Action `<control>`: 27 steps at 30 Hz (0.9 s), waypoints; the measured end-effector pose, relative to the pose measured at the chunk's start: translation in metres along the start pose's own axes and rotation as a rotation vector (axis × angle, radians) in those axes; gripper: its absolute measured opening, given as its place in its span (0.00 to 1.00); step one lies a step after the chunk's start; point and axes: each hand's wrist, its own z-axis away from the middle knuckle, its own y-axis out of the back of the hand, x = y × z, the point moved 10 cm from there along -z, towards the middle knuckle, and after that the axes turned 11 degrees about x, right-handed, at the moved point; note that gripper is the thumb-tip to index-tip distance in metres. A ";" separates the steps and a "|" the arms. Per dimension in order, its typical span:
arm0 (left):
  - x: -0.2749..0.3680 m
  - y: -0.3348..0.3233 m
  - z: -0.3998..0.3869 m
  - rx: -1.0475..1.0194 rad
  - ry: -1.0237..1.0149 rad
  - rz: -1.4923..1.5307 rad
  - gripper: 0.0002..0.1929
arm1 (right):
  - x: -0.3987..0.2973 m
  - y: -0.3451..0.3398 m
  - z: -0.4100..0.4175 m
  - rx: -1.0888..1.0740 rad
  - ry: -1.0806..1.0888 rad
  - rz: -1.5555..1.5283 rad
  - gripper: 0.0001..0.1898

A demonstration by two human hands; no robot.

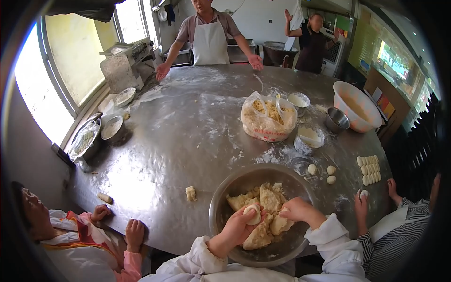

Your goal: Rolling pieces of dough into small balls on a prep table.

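A pale round of dough (252, 214) rests in my left hand (241, 224), with the thumb pressed on it. My left hand is over the wide steel bowl (259, 259), in which lie large chunks of crumbly yellow mixture (259, 238). My right hand (299, 212) reaches in from the bowl's right side. Its fingers are curled onto a yellow chunk (282, 225), and the fingertips are partly hidden. Beyond the bowl to the right sit three dough balls (331, 170).
Past the bowl stand a plastic bag of crumbly mixture (269, 128), a flour bowl (309, 141) and a large plastic basin (357, 105). Rows of small dough pieces (369, 170) lie at right. People sit on both sides; others stand across the steel table (169, 141).
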 end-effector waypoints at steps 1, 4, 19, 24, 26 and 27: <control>0.002 -0.002 -0.005 0.005 0.001 0.001 0.15 | 0.002 0.003 -0.005 -0.005 0.001 -0.002 0.14; -0.001 0.001 -0.017 0.056 0.041 0.035 0.15 | 0.008 0.002 -0.009 -0.087 -0.139 -0.081 0.14; -0.021 0.004 -0.017 0.107 0.076 0.124 0.20 | -0.098 0.023 0.026 0.741 0.237 -0.396 0.14; -0.012 -0.001 -0.023 0.049 -0.026 0.026 0.20 | -0.091 0.027 0.028 0.635 0.214 -0.567 0.20; -0.008 0.000 -0.025 0.066 -0.080 0.060 0.22 | -0.085 0.035 0.034 0.674 0.204 -0.706 0.15; -0.006 -0.001 -0.025 0.092 -0.082 0.094 0.22 | -0.083 0.038 0.035 0.667 0.182 -0.749 0.13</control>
